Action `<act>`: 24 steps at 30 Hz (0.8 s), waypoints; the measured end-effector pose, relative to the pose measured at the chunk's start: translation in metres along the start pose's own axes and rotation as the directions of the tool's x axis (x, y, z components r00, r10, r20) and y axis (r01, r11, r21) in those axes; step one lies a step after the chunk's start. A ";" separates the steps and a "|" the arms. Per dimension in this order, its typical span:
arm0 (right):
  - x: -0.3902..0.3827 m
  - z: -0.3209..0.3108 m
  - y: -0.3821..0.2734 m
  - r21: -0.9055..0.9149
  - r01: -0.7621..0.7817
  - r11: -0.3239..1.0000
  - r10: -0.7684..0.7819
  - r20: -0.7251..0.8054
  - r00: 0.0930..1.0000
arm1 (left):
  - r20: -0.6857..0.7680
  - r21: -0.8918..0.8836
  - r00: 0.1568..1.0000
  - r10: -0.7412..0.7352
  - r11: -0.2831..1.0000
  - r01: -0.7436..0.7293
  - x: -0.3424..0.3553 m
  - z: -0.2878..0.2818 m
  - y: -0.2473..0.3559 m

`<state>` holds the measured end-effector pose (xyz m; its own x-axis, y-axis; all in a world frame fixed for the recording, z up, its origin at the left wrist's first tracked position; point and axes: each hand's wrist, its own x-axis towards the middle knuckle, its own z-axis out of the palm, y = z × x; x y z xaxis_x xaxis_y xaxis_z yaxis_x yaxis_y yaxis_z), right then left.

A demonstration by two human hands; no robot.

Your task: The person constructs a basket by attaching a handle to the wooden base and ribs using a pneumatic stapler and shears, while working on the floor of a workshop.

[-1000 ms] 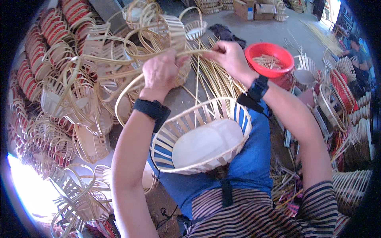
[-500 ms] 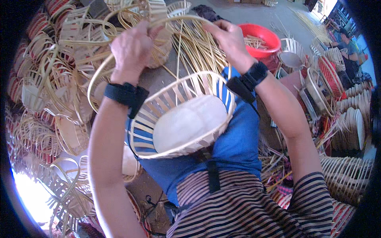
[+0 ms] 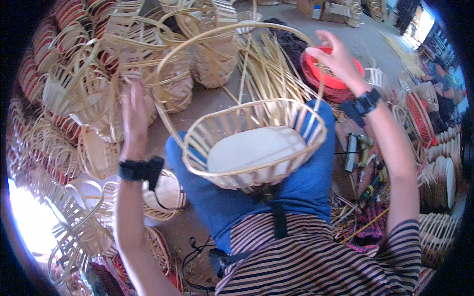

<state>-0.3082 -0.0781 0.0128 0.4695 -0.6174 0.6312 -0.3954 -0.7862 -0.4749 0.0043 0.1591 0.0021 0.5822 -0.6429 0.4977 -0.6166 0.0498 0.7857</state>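
Basket [image 3: 254, 148]: I'm judging light, springy
Handle [image 3: 274, 25]: I'm favouring arch
Right hand [image 3: 340, 61]: fingers standing wide
Left hand [image 3: 134, 116]: blurring, can't tell

1. Centre of the frame, I make out a basket [image 3: 256, 174] of pale, matt wood-like strips; its base [image 3: 254, 150] looks smooth and flat-finished.
2. Above it, the hoop handle [image 3: 256, 24] reads to me as cane or bamboo, smooth.
3. Upper centre, I see loose strips [image 3: 269, 69], dry and woody.
4. Upper right, a basin [image 3: 312, 64]: smooth, shiny plastic, by my view.
5. Lower centre, I see matt blue cloth trousers [image 3: 212, 212] and a soft-looking striped fabric shirt [image 3: 306, 251].
6. Top right, boxes [image 3: 335, 12] of dull brown cardboard.
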 end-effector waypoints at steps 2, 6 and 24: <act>0.005 -0.014 -0.016 -0.103 0.155 0.983 -0.153 0.032 0.988 | 0.189 -0.174 0.943 -0.275 0.936 0.308 -0.032 0.027 -0.034; 0.025 0.032 -0.101 -0.158 0.656 0.738 -0.648 0.102 0.754 | 0.318 -0.274 0.915 -0.247 0.900 0.338 -0.076 0.050 -0.033; 0.027 0.104 -0.179 -0.067 0.827 0.558 -0.789 0.266 0.554 | 0.103 -0.805 0.983 -0.154 0.567 0.174 -0.094 0.068 0.001</act>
<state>-0.1427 0.0432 0.0516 0.7819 0.2711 0.5614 0.1148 -0.9477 0.2977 -0.0870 0.1679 -0.0693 0.6126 -0.7182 0.3299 0.1781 0.5321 0.8277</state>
